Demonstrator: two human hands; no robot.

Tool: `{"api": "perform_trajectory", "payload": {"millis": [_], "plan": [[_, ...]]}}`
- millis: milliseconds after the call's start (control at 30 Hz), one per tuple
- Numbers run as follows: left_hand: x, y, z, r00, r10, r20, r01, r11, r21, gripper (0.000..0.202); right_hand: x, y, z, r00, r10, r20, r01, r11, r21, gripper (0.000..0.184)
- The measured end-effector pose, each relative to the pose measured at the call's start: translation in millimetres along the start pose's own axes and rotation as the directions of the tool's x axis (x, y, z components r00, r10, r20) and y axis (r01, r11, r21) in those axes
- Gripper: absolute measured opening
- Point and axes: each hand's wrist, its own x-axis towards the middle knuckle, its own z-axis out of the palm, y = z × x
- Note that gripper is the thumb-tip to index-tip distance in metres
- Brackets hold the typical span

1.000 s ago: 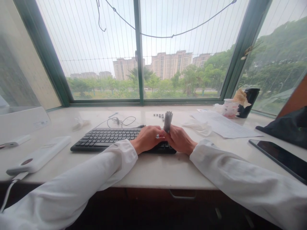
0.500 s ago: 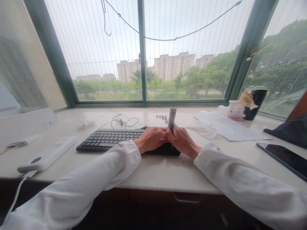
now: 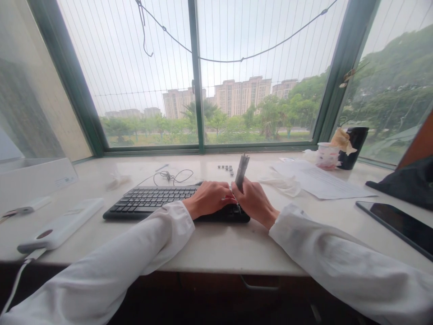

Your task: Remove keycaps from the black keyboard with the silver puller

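Note:
A black keyboard (image 3: 149,198) lies on the desk, its right part largely covered by my hands. My right hand (image 3: 259,201) is closed around an upright grey metal tool (image 3: 242,171), whose thin lower end points down at the keys; its exact kind I cannot make out. My left hand (image 3: 209,197) rests over the keyboard with curled fingers, fingertips close to the tool's lower end. Whatever is under those fingers is hidden. Behind the hands, several small loose keycaps (image 3: 225,168) sit on the desk.
A white power bank (image 3: 64,225) with a cable is at left, near a white box (image 3: 37,176). At right lie papers (image 3: 318,180), a crumpled tissue (image 3: 282,183) and a phone (image 3: 395,223). A cup (image 3: 327,155) and a black container (image 3: 353,146) stand by the window.
The grey tool now leans further to the right, and my right hand has shifted slightly from my left. The whole view has moved a little.

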Motion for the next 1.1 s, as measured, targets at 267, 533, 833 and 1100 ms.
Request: {"api": "perform_trajectory", "payload": {"millis": [267,533,833,1100], "plan": [[1,4,-3.6,0.999,0.008,0.032,-0.011,0.996,0.092,0.026,-4,-4,-6,0.991,-0.12,0.059,0.127,0.984,-0.126,0.027],[0,2,0.1,1.0,0.009,0.004,-0.009,0.999,0.053,0.028,-4,4,-5,0.951,-0.31,-0.004,0.306,0.939,-0.156,0.026],[0,4,-1.9,0.999,-0.044,0.032,0.043,0.998,0.049,0.032,1,2,-18,0.954,-0.195,-0.227,0.162,0.974,-0.158,0.031],[1,5,-2.7,0.999,-0.021,0.029,0.018,0.993,0.115,0.042,16,17,-9,0.994,-0.009,-0.106,0.021,0.994,0.107,0.029]]}}
